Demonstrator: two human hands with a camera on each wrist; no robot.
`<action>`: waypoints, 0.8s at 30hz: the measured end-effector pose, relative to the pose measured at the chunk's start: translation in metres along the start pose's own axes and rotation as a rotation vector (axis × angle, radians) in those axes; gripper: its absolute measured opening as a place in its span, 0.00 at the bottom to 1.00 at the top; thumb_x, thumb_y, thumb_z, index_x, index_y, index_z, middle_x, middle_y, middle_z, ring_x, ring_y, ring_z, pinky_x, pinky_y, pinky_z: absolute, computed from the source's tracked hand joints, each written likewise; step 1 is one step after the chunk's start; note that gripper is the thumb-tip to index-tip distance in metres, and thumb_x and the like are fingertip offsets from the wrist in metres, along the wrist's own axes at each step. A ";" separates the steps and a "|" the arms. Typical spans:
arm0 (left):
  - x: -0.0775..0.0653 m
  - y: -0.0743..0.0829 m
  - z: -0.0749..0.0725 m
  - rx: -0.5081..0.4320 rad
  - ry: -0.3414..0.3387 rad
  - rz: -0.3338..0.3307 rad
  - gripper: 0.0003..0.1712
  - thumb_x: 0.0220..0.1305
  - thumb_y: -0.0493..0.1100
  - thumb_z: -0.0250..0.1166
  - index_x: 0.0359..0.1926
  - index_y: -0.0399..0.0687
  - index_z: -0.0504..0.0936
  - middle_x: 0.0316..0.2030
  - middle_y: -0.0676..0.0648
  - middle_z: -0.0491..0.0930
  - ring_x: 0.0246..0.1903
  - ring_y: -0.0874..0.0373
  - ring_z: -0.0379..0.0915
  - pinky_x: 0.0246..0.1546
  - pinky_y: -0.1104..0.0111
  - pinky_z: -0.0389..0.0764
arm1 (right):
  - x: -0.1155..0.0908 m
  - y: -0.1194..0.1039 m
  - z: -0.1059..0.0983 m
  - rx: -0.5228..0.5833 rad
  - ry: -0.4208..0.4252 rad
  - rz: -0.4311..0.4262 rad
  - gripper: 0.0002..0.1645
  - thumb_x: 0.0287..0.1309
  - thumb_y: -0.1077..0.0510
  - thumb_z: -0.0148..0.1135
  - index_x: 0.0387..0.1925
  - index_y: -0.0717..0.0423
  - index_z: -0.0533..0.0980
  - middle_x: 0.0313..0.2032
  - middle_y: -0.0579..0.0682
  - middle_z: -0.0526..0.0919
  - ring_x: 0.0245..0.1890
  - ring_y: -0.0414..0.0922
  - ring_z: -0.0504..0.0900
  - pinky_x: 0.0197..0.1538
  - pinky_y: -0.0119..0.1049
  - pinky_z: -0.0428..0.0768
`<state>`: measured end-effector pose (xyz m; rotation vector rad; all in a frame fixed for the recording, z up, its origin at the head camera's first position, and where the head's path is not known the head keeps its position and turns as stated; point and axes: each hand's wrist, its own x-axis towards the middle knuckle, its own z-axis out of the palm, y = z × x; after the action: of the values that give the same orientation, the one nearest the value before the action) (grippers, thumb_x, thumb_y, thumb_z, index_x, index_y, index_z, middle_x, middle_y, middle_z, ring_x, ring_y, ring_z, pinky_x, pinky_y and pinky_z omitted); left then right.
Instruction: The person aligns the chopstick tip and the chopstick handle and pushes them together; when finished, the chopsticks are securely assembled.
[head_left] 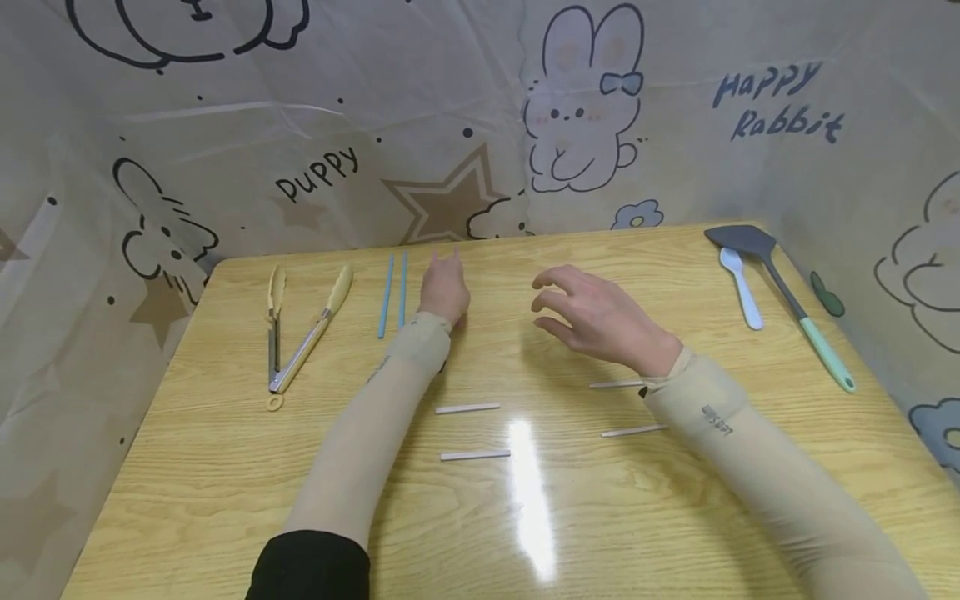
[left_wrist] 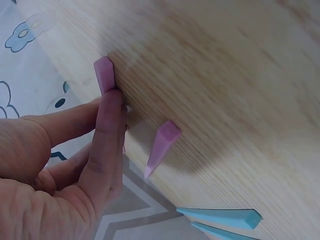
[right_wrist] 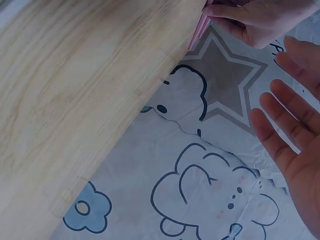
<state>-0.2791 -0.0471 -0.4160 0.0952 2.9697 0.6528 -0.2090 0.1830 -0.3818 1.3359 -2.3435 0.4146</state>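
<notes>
My left hand (head_left: 444, 290) is at the far middle of the table, pinching a pink chopstick (left_wrist: 104, 74) between thumb and fingers. A second pink chopstick (left_wrist: 162, 145) lies on the wood beside those fingers. Left of the hand, two blue chopsticks (head_left: 386, 296) lie side by side, pointing away from me. My right hand (head_left: 596, 317) hovers over the table to the right, fingers spread and loosely bent, holding nothing. Two pale thin sticks (head_left: 467, 408) lie crosswise near the middle, and two more pale sticks (head_left: 633, 431) are partly covered by the right forearm.
Spread tongs (head_left: 307, 346) with cream tips lie at the left. At the right are a pale blue spoon (head_left: 742, 287) and a dark spatula (head_left: 783, 287) with a mint handle. A printed cloth (head_left: 465, 100) stands up behind the table's back edge.
</notes>
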 end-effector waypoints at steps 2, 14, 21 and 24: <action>-0.001 0.000 -0.001 -0.004 0.007 0.002 0.58 0.44 0.25 0.74 0.74 0.32 0.51 0.26 0.44 0.85 0.25 0.54 0.84 0.70 0.69 0.37 | -0.001 0.000 0.000 -0.003 -0.013 0.007 0.09 0.54 0.61 0.73 0.36 0.58 0.80 0.48 0.57 0.79 0.49 0.53 0.79 0.48 0.45 0.81; -0.013 0.014 -0.017 0.207 0.046 0.135 0.16 0.64 0.24 0.59 0.52 0.35 0.80 0.58 0.40 0.77 0.61 0.46 0.70 0.72 0.59 0.45 | -0.005 -0.001 -0.006 -0.011 -0.102 0.070 0.09 0.56 0.59 0.73 0.37 0.57 0.82 0.44 0.53 0.81 0.41 0.49 0.80 0.40 0.42 0.82; -0.034 0.028 -0.031 0.245 0.020 0.213 0.10 0.60 0.40 0.72 0.40 0.39 0.83 0.39 0.44 0.85 0.52 0.48 0.78 0.70 0.49 0.49 | -0.011 -0.003 -0.007 -0.001 -0.190 0.134 0.11 0.56 0.56 0.73 0.40 0.54 0.82 0.43 0.51 0.81 0.37 0.47 0.82 0.36 0.41 0.83; -0.045 0.034 -0.035 0.229 0.013 0.273 0.10 0.60 0.41 0.73 0.38 0.38 0.83 0.32 0.45 0.84 0.37 0.51 0.82 0.64 0.52 0.67 | -0.014 -0.002 -0.008 0.009 -0.225 0.156 0.14 0.55 0.54 0.74 0.41 0.55 0.82 0.43 0.51 0.82 0.38 0.47 0.82 0.37 0.42 0.83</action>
<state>-0.2366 -0.0348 -0.3667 0.5227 3.0599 0.3341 -0.1989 0.1956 -0.3815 1.2659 -2.6454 0.3361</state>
